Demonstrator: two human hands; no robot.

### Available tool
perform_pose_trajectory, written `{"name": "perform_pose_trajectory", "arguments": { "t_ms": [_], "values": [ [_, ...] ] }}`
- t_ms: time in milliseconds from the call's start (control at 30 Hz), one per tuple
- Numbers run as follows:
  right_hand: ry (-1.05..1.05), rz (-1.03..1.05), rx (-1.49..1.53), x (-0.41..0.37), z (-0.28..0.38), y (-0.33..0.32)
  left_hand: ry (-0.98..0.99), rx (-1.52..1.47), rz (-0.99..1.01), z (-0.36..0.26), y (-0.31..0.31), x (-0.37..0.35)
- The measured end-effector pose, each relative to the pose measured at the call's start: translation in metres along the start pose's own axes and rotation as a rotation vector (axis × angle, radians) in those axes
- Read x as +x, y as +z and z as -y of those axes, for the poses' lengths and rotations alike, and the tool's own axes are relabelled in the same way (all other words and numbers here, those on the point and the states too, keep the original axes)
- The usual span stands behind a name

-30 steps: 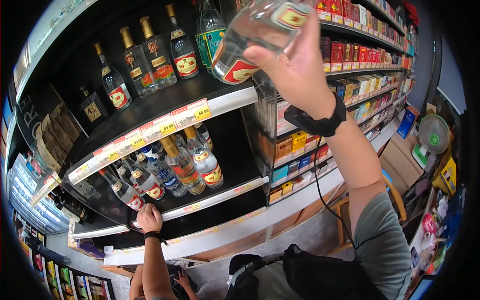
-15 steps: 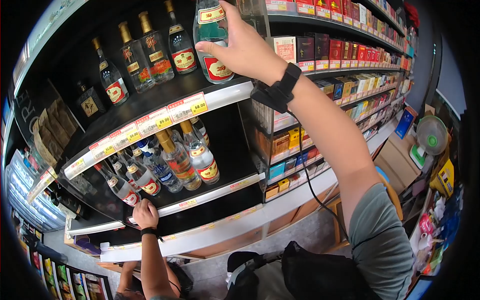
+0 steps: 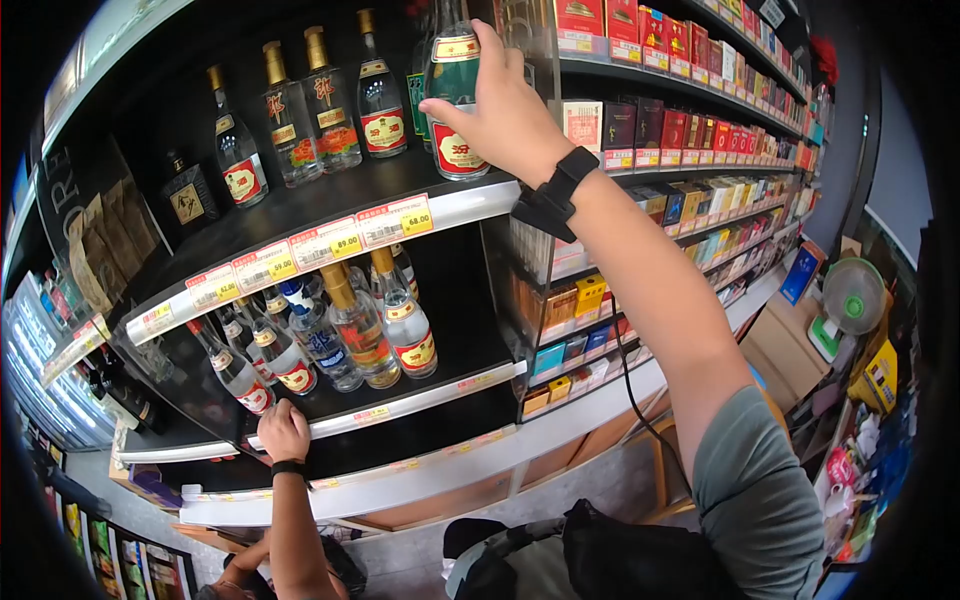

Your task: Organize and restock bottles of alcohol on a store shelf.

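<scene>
My right hand is raised to the upper black shelf and wraps a clear liquor bottle with a red and green label. That bottle stands upright at the shelf's right end, beside a row of similar bottles. A black strap sits on that wrist, and a cable runs down the arm. My left hand is low, its fingers curled over the front edge of the lower shelf, just below a small red-labelled bottle.
Price tags line the upper shelf's white rail. More bottles crowd the lower shelf. Cigarette packs fill the racks to the right. A small fan and boxes stand at the far right. A black bag hangs below me.
The bottle was tilted in the air in my right hand; it now stands upright on the upper shelf, still gripped. My left hand has stayed on the lower shelf edge.
</scene>
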State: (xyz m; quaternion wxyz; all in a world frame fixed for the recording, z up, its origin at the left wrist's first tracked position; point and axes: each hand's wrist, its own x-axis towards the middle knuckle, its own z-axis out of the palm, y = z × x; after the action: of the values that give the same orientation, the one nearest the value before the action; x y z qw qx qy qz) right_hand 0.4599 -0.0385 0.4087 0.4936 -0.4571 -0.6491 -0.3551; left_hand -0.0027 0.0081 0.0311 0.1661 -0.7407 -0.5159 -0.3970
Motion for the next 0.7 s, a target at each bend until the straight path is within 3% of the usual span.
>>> {"name": "perform_pose_trajectory", "arguments": {
  "t_ms": [133, 233, 300, 367, 400, 500, 533, 700],
  "values": [
    [-0.118, -0.079, -0.023, 0.009, 0.002, -0.006, 0.027, 0.009, -0.032, 0.003, -0.005, 0.000],
    [0.074, 0.217, 0.060, 0.019, 0.029, -0.039, 0.021, -0.013, -0.032, 0.001, 0.002, -0.002],
    [-0.004, 0.188, 0.001, 0.019, 0.024, -0.033, 0.031, -0.001, -0.066, 0.002, 0.005, -0.003],
    [0.065, 0.355, -0.060, 0.026, 0.028, -0.037, 0.025, -0.010, -0.081, 0.003, 0.006, -0.006],
    [-0.119, 0.241, -0.249, 0.027, 0.003, -0.013, 0.030, -0.015, -0.082, 0.005, 0.007, -0.005],
    [-0.102, 0.333, -0.325, 0.036, 0.004, -0.012, 0.039, -0.018, -0.081, 0.005, 0.006, -0.003],
    [-0.150, 0.233, -0.328, 0.034, 0.004, -0.010, 0.044, -0.021, -0.080, 0.004, 0.005, -0.002],
    [-0.182, 0.322, -0.401, 0.043, 0.006, -0.017, 0.019, -0.030, -0.067, 0.001, 0.003, -0.001]
  ]
}}
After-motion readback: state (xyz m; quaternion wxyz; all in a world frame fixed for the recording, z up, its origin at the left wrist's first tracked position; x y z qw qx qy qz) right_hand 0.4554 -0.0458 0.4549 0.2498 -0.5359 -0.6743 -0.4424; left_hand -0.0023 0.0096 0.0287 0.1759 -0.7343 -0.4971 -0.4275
